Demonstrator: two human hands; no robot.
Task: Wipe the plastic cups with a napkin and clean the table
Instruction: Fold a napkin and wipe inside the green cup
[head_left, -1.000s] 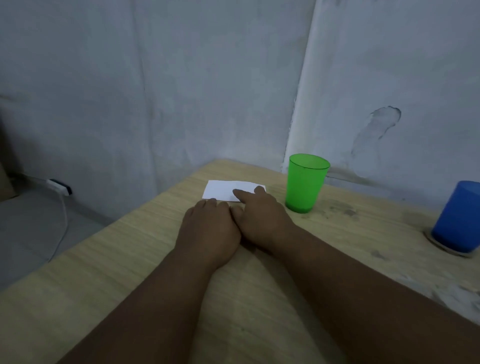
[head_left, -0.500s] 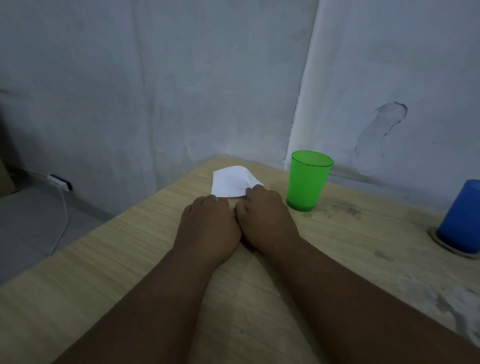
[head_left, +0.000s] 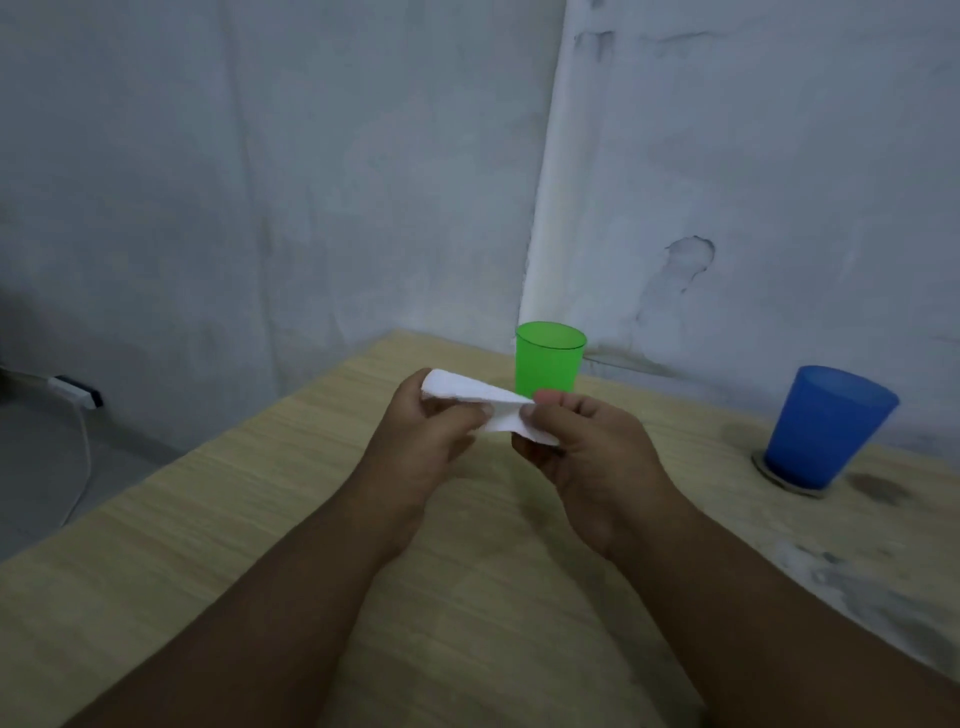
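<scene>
Both hands are raised above the tabletop (head_left: 208, 519), close together, and share a white napkin (head_left: 483, 402) stretched between them. The left hand (head_left: 431, 436) has its fingers curled round the napkin's far end, with the thumb pressed on the paper. The right hand (head_left: 587, 452) pinches the near end between thumb and fingertips; a corner of the napkin hangs below that pinch.

Just beyond the right hand's fingertips stands a green cup (head_left: 549, 364), upright and open at the top, its lower part hidden behind the napkin. Well off to the right of the right hand a blue cup (head_left: 826, 426) stands upright on a round grey disc (head_left: 795, 487). Dark stains mark the tabletop near that disc.
</scene>
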